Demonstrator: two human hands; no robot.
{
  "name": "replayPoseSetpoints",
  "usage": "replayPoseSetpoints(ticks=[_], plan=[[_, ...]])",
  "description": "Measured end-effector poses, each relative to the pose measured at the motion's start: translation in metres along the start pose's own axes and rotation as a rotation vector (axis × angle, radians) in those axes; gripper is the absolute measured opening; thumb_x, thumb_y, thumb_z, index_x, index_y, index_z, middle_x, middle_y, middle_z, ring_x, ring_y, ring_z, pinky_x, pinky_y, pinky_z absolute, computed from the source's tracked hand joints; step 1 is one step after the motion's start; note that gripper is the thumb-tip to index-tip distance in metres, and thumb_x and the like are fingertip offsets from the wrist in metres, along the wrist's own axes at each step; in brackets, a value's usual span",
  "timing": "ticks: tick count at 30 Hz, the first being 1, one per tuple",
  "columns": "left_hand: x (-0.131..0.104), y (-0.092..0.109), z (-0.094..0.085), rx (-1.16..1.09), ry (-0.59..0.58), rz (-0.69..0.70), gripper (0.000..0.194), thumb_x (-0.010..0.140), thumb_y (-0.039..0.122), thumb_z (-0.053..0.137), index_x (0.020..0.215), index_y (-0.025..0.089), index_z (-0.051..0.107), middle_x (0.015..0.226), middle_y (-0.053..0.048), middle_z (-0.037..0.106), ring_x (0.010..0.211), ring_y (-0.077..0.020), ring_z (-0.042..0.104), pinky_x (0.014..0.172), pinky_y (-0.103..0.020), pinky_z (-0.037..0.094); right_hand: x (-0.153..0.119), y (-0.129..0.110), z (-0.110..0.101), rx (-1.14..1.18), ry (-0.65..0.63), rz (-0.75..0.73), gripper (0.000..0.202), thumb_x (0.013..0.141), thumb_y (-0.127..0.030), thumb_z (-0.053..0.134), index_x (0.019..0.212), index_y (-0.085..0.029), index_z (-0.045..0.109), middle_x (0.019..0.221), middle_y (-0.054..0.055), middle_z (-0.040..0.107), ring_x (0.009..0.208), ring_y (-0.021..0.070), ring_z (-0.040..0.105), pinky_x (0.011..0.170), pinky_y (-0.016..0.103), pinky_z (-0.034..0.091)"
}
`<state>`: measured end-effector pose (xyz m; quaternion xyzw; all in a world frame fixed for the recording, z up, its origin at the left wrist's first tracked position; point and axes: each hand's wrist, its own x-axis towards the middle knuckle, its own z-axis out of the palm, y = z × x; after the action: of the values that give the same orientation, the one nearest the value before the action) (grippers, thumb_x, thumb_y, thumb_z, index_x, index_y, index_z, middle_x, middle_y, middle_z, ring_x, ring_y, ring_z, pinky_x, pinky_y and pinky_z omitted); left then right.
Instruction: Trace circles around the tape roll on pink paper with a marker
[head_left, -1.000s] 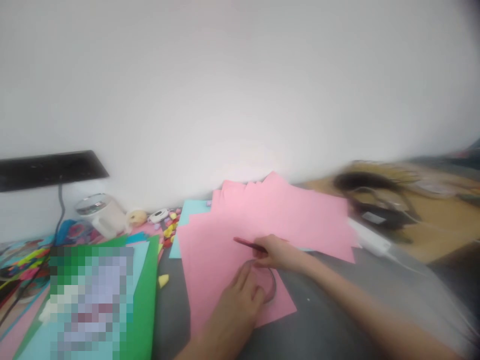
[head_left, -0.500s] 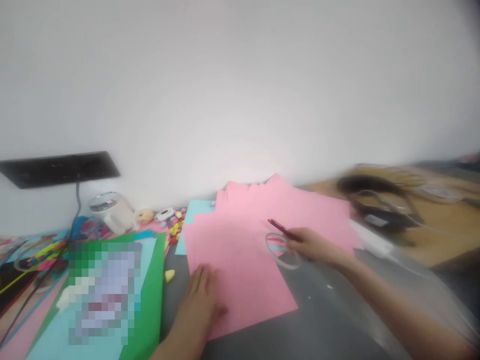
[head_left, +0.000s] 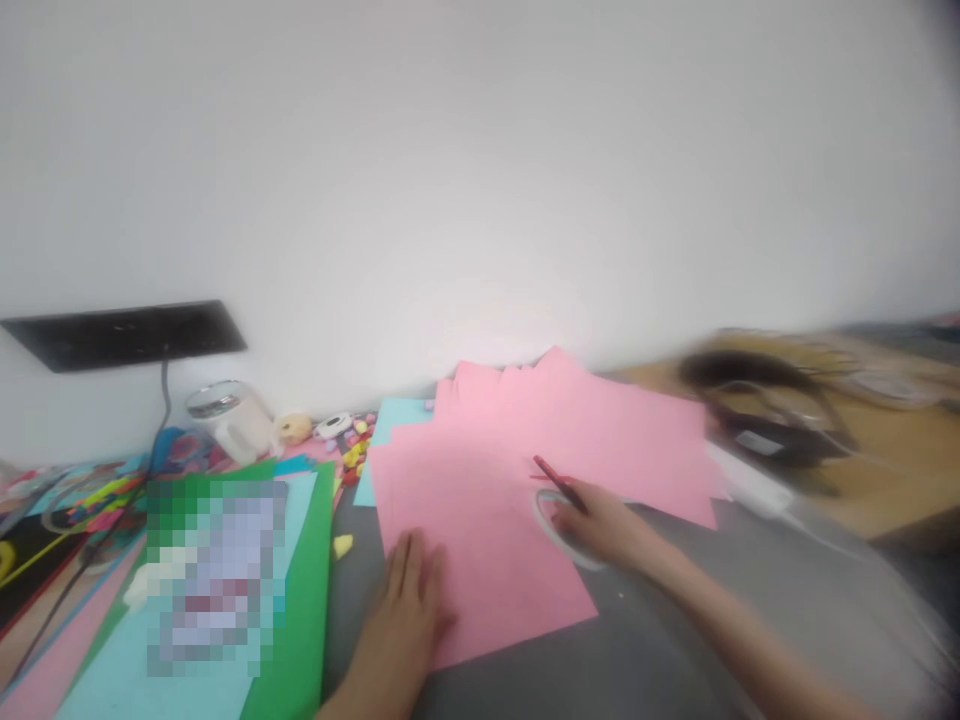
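Observation:
My left hand [head_left: 409, 600] lies flat with fingers outstretched on the lower left of a pink paper sheet [head_left: 495, 570]. In my closed right hand [head_left: 592, 515] is a slim red-and-black pen-like tool [head_left: 553, 478], its red end pointing up and left over the paper; blur hides its exact kind. A pale ring [head_left: 574, 548], perhaps a tape roll, shows under and beside the right fingers. I cannot tell whether the hand grips it too. Behind, more pink sheets [head_left: 570, 400] spread in a fan, with a light blue sheet [head_left: 386, 415] partly beneath.
Green paper [head_left: 307, 580] and light blue paper lie at left, with a blurred-out item on top. Behind them stand a white mug-like object [head_left: 236, 430] and small colourful pieces [head_left: 356, 450]. Black headphones [head_left: 772, 390] and a white power strip [head_left: 754, 485] sit at right.
My right hand has moved slightly down and toward me with the red-and-black tool, covering more of the ring. My left hand stays on the pink sheet.

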<state>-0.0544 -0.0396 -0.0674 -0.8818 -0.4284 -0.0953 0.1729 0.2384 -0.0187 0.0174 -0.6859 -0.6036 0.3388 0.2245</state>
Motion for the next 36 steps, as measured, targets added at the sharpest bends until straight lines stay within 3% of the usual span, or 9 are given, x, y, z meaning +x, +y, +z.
replayPoseSetpoints(ticks=[3,8,12,16,19,24,29,33,36], plan=[[0.001,0.0,-0.001,0.004,0.013,0.002,0.05,0.084,0.026,0.051,0.132,0.017,0.039,0.135,-0.02,0.043,0.125,-0.0321,0.038,0.091,-0.042,0.047,0.005,0.0,0.006,-0.05,0.045,-0.044,0.019,0.074,-0.028,0.052,0.086,-0.017,0.061,0.071,0.006,0.064,0.066,0.0211,0.059,0.055,0.026,0.041],[0.001,0.004,-0.003,0.004,0.059,-0.004,0.048,0.083,0.027,0.053,0.129,0.016,0.043,0.131,-0.021,0.048,0.121,-0.0331,0.043,0.089,-0.043,0.048,0.005,-0.002,0.007,0.011,0.051,-0.049,0.011,0.069,-0.026,0.055,0.076,-0.019,0.057,0.06,-0.001,0.054,0.058,0.0157,0.051,0.05,0.023,0.036],[-0.009,0.008,-0.002,0.003,0.021,-0.029,0.055,0.082,0.025,0.054,0.134,0.019,0.037,0.136,-0.017,0.043,0.126,-0.0333,0.036,0.09,-0.043,0.048,0.0,-0.004,0.005,-0.003,0.006,-0.071,0.019,0.069,-0.028,0.051,0.056,-0.02,0.04,0.051,-0.005,0.036,0.05,0.0109,0.037,0.046,0.021,0.027],[-0.019,0.009,-0.003,0.035,0.013,0.015,0.063,0.08,0.031,0.058,0.137,0.019,0.034,0.136,-0.017,0.043,0.124,-0.0357,0.039,0.09,-0.044,0.048,-0.004,-0.012,0.01,0.01,0.029,-0.126,0.022,0.064,-0.022,0.05,0.054,-0.021,0.031,0.052,-0.006,0.031,0.05,0.0096,0.031,0.046,0.021,0.022],[-0.02,0.009,-0.005,0.067,0.033,0.003,0.062,0.081,0.031,0.056,0.137,0.019,0.033,0.133,-0.016,0.047,0.122,-0.0347,0.042,0.087,-0.043,0.049,-0.008,-0.024,0.01,0.039,0.081,-0.115,0.017,0.062,-0.02,0.05,0.054,-0.02,0.035,0.053,-0.006,0.031,0.05,0.0093,0.031,0.046,0.021,0.022],[-0.015,0.01,-0.011,0.099,0.088,0.013,0.06,0.081,0.035,0.054,0.135,0.016,0.035,0.13,-0.017,0.05,0.118,-0.0341,0.047,0.085,-0.042,0.05,-0.013,-0.034,-0.021,0.005,0.247,0.03,0.023,0.067,-0.034,0.055,0.054,-0.019,0.043,0.051,-0.004,0.04,0.048,0.011,0.039,0.045,0.022,0.026],[-0.008,0.012,-0.018,0.069,0.075,-0.022,0.057,0.08,0.034,0.057,0.131,0.014,0.041,0.128,-0.018,0.051,0.117,-0.0353,0.047,0.085,-0.043,0.05,-0.001,-0.006,-0.075,-0.043,0.389,0.084,0.031,0.065,-0.047,0.061,0.054,-0.019,0.052,0.046,-0.003,0.042,0.045,0.0124,0.04,0.043,0.024,0.027],[0.003,0.013,-0.026,-0.174,0.014,-0.086,0.051,0.082,0.031,0.055,0.128,0.013,0.044,0.128,-0.018,0.051,0.119,-0.034,0.046,0.089,-0.046,0.048,0.01,0.017,-0.089,0.033,0.378,0.14,0.026,0.061,-0.043,0.067,0.059,-0.017,0.061,0.058,0.003,0.057,0.049,0.0144,0.046,0.046,0.026,0.033],[0.019,0.017,-0.04,-0.669,-0.086,-0.268,0.046,0.085,0.031,0.048,0.128,0.015,0.045,0.13,-0.015,0.051,0.12,-0.0278,0.046,0.096,-0.044,0.043,0.013,0.023,-0.075,0.031,0.323,0.17,0.027,0.063,-0.042,0.065,0.055,-0.017,0.058,0.054,0.002,0.055,0.044,0.0115,0.04,0.043,0.025,0.03]])
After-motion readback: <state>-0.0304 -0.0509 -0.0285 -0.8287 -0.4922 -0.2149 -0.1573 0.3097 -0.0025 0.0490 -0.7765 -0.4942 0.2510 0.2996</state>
